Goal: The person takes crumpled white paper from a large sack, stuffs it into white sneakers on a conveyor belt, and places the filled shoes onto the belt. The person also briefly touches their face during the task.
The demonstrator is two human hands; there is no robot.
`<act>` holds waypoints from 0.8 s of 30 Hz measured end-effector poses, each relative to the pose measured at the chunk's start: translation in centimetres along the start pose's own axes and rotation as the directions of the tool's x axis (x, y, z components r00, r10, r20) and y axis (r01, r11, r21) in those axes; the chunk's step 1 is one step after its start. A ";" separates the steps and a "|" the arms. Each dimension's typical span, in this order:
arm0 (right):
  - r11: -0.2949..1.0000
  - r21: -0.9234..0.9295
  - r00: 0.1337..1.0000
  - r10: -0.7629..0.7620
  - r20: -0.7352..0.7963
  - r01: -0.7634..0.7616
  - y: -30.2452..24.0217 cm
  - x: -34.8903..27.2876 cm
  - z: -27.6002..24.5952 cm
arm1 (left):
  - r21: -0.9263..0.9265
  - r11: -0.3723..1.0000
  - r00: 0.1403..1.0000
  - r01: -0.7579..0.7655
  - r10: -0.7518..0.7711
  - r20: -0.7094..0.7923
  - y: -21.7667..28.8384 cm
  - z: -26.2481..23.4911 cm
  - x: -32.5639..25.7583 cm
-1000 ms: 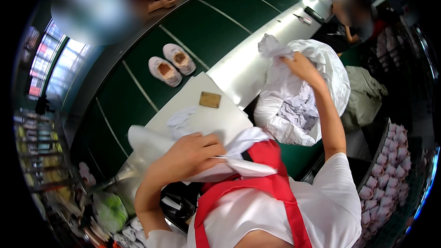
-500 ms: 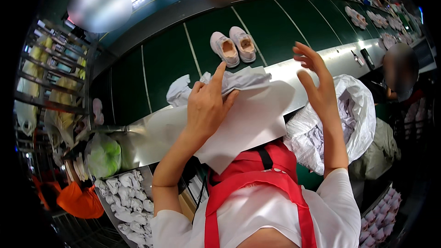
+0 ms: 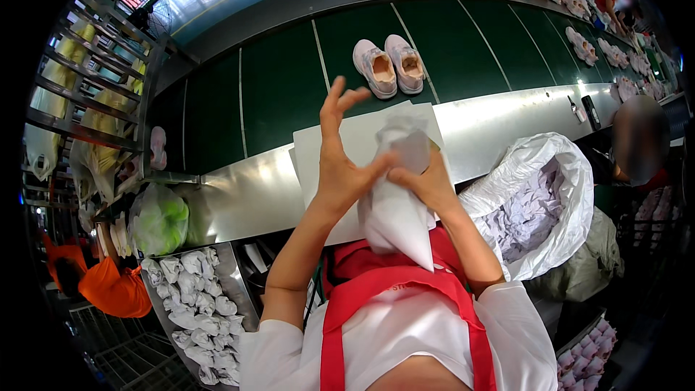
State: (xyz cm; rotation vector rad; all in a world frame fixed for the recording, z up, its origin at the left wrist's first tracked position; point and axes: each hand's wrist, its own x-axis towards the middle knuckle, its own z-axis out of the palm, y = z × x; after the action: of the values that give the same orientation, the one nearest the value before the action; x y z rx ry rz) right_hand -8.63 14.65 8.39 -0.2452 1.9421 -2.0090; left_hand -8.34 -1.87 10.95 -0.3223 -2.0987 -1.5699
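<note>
A white paper sheet [image 3: 397, 221], folded over and bunched up, is between my hands above the bench's front edge. My right hand [image 3: 432, 182] is closed round its right side. My left hand [image 3: 340, 170] is open, with its fingers spread upward and its thumb reaching the paper's left side. The bunched upper end of the paper is smeared by motion. Beneath it, flat white sheets [image 3: 310, 146] lie on the metal bench. Just beyond them, a pair of pale pink sneakers [image 3: 381, 69] stands on the green belt.
At right stands a white sack [image 3: 572, 221] of crumpled paper. Several wadded paper bundles [image 3: 192, 297] fill a tray at lower left, below a bag with green contents [image 3: 161, 221]. A metal rack [image 3: 94, 127] rises at left. Other people sit across the green conveyor belt [image 3: 279, 80].
My right hand has come from the air at right onto the paper. The sheet, spread out before, is now folded and bunched. My left hand's fingers have spread upward.
</note>
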 end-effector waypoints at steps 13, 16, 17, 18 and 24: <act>0.161 -0.462 0.375 -0.826 0.421 0.872 -5.1 0.3 -1.5 | -0.362 0.399 0.529 0.843 -0.491 0.692 -4.6 -1.4 -5.2; -0.062 -0.185 0.090 -0.698 0.711 0.981 -4.1 -0.5 0.7 | -0.415 0.080 0.382 0.906 -0.576 0.722 -5.1 -0.9 -5.3; -0.068 -0.156 0.068 -0.685 0.725 0.985 -3.5 -0.6 1.3 | -0.513 0.008 0.435 0.858 -0.542 0.719 -5.3 -0.5 -5.3; 0.008 -0.166 0.124 -0.702 0.701 0.986 -3.0 -0.6 1.5 | -0.592 -0.056 0.468 0.804 -0.554 0.689 -5.7 -0.4 -5.3; 0.253 -0.069 0.219 -0.629 0.746 0.965 -1.9 -0.6 0.8 | -0.623 -0.080 0.499 0.778 -0.525 0.690 -7.5 -1.8 -5.5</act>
State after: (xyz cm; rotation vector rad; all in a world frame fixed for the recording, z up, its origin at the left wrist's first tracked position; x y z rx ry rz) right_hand -7.98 14.15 10.38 -2.3057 1.9678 -1.2999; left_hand -6.72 -5.32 2.22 0.3585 -1.0866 -3.5031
